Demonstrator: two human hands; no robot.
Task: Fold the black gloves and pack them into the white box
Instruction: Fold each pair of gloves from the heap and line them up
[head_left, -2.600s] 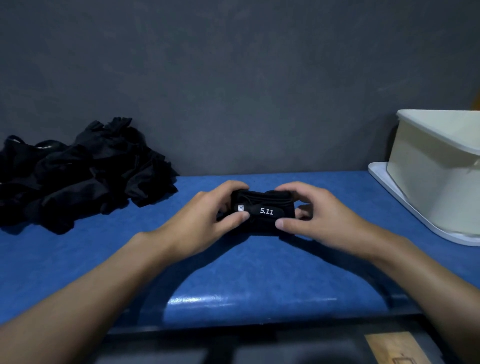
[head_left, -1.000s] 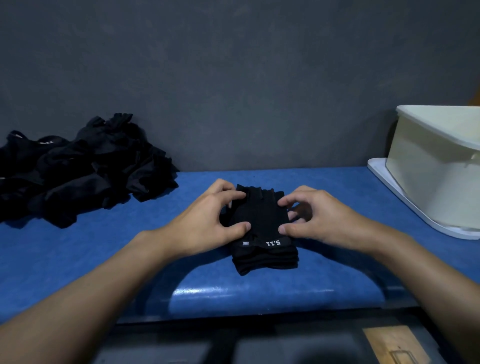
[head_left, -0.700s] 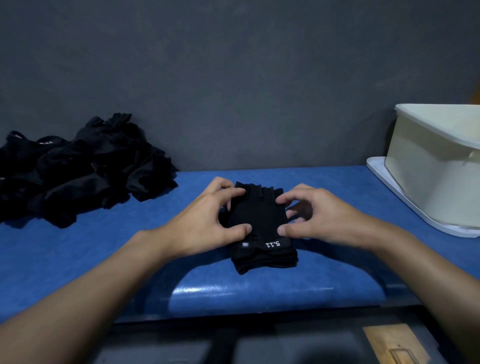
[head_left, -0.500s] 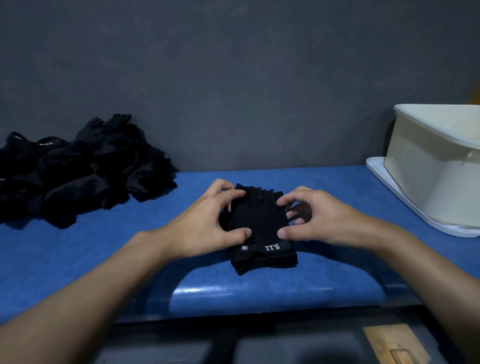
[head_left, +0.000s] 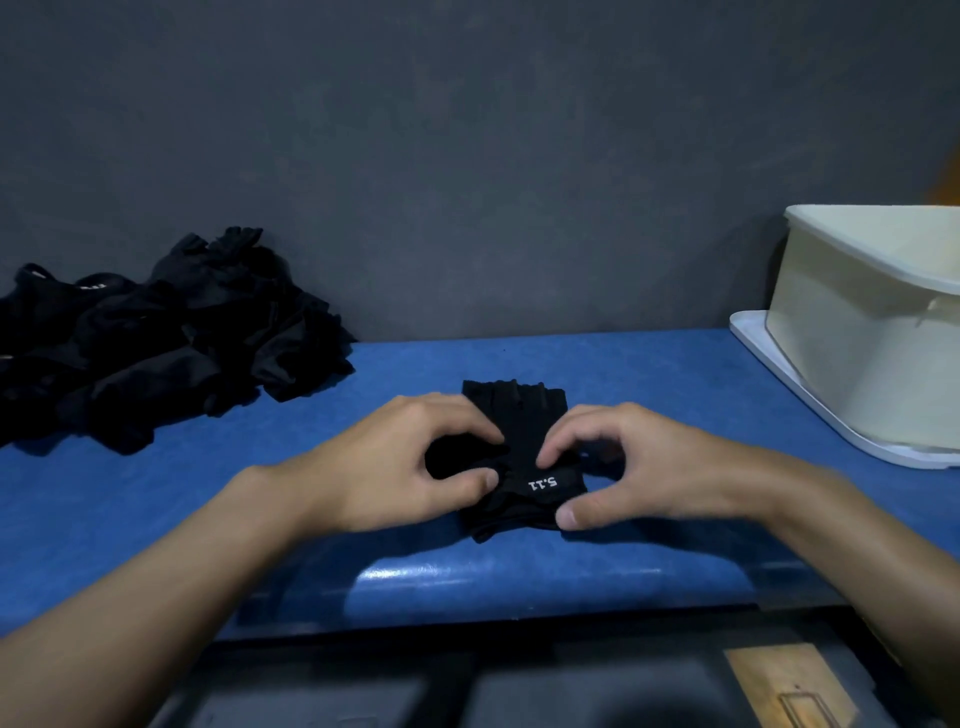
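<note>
Pinching the stacked black gloves (head_left: 519, 415) from both sides, the left hand (head_left: 410, 467) and right hand (head_left: 639, 467) each had a grip closed on fabric mid-counter (head_left: 649, 374), the gloves' long axis running 12 to 6; the white box (head_left: 857, 338) stood at 2 o'clock, nearer the right hand.

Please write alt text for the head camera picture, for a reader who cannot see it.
The left hand and right hand pinch black gloves printed 5.11, lying on a blue table. A heap of more gloves lies at the left by the grey wall; the white box stands at the right.
</note>
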